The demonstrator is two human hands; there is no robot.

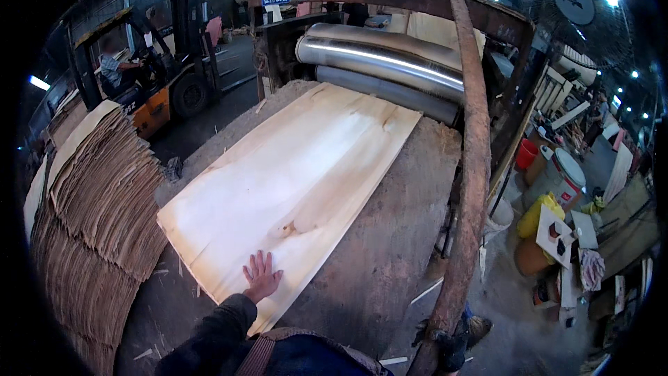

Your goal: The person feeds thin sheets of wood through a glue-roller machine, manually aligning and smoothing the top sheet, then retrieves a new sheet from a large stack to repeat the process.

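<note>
My left hand (261,277) lies flat, fingers spread, on the near end of a wide, pale wood veneer sheet (306,167). It grips nothing. The sheet rests on a dusty, dark machine bed (379,237), and its far edge reaches the shiny metal rollers (383,59). Whether that edge is between the rollers cannot be made out. A knot and a darker streak mark the sheet near my fingers. My right hand does not show.
A tall stack of veneer sheets (104,202) stands at left. Behind it, a person sits on an orange forklift (149,108). A long, rough wooden pole (473,139) slants along the machine's right side. Further right are a red bucket (527,154), drums and loose boards.
</note>
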